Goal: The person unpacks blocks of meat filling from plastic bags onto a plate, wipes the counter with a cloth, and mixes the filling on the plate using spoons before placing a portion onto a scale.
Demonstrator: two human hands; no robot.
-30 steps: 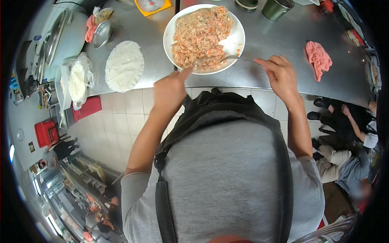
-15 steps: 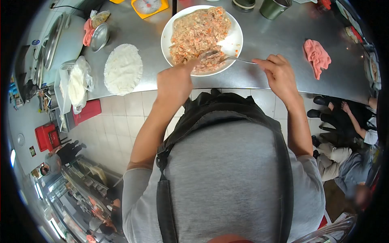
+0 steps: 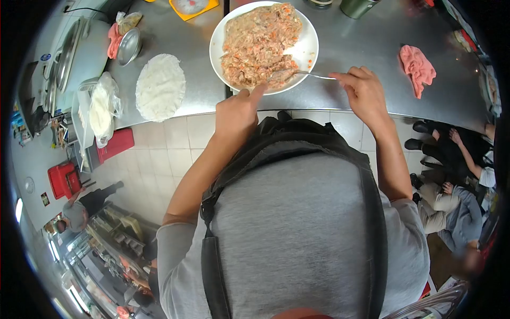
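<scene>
A white plate [image 3: 306, 53] holds a large heap of pinkish meat filling [image 3: 260, 42] with orange bits. In my right hand [image 3: 364, 93] is the handle of a metal utensil [image 3: 319, 76], whose far end rests in the filling near the plate's lower edge. My left hand [image 3: 237, 110] is closed at the lower left of the plate, its index finger pointing at the rim; it grips a second utensil, mostly hidden, whose tip meets the filling. A round white floury wrapper or stack [image 3: 160, 87] lies on the counter to the left.
On the steel counter [image 3: 356, 48] are a pink cloth [image 3: 418, 69], a green cup [image 3: 358, 6], a yellow scale [image 3: 194, 9] and a metal bowl [image 3: 129, 47]. A plastic bag of dough [image 3: 102, 109] sits at the left. Other people are at the far right and lower left.
My left hand has moved right and a little down along the plate's edge, and its utensil's visible part has dropped lower in the filling. My right hand has barely moved.
</scene>
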